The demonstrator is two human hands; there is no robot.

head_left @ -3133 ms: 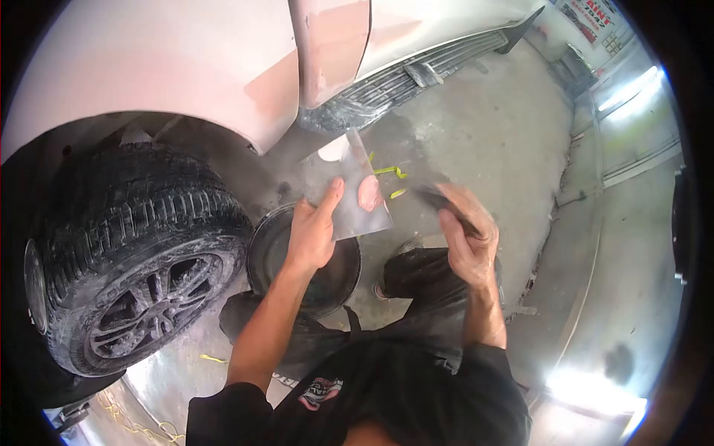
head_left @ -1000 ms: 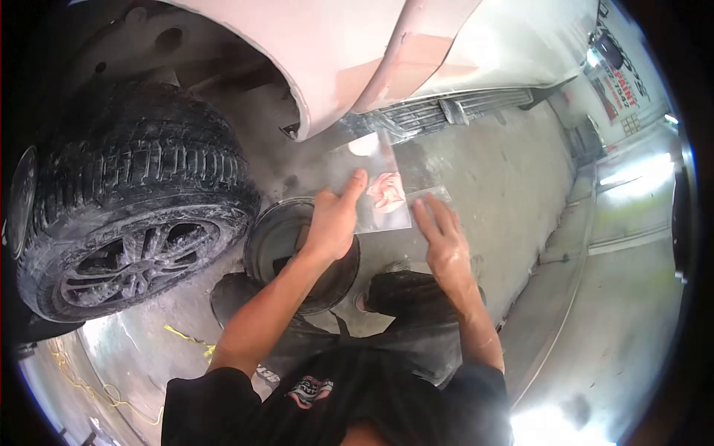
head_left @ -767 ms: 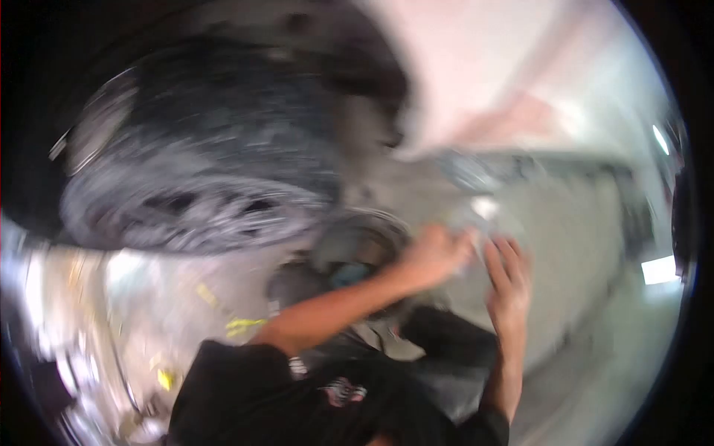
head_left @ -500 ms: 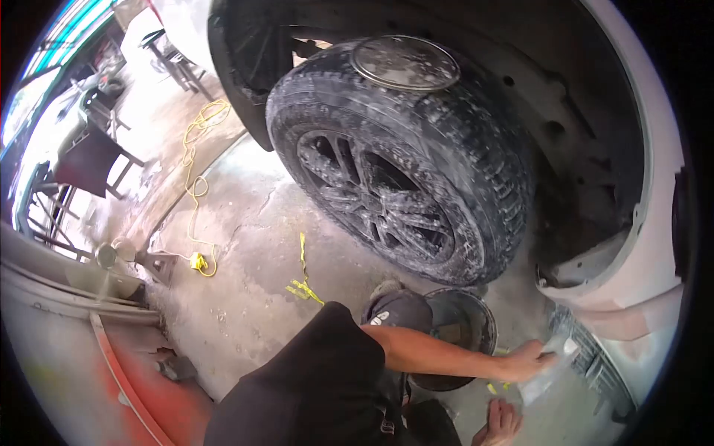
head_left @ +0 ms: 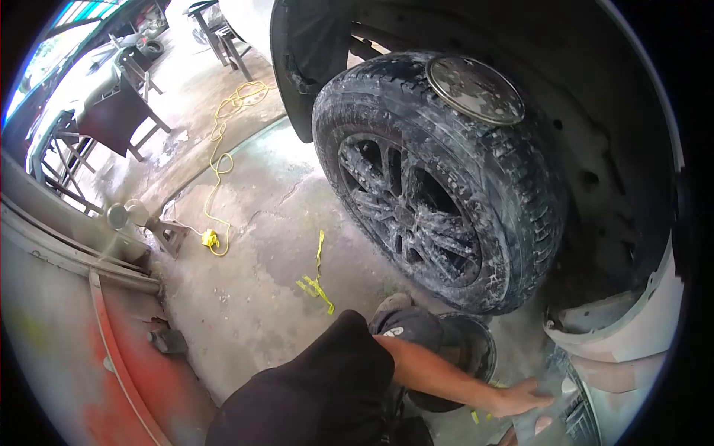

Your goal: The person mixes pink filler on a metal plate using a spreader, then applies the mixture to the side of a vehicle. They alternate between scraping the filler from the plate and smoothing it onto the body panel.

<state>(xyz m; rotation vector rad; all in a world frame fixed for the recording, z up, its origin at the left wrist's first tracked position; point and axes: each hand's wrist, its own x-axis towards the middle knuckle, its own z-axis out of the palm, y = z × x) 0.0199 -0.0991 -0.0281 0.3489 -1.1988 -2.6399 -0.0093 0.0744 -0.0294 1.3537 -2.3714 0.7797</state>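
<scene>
My left hand reaches right past the black bucket, fingers stretched out toward the lower edge of the pale car body panel. A small whitish piece lies just beyond its fingertips. Below, at the frame's bottom edge, my right hand shows little more than a fingertip beside a greyish surface; the rest is cut off, and I cannot tell what it holds. Near both hands is a dark grille-like part. My black sleeve crosses the lower middle.
A dusty wheel stands in the wheel arch, with a round metal lid on its tyre. Yellow tape and a yellow cord lie on the floor. A red-and-grey panel is at left, stools behind.
The view has shifted, so the wheel and floor sit farther right. My left hand's fingers now stretch out, where before they were bent at a pale sheet. My right hand has moved lower, mostly out of frame.
</scene>
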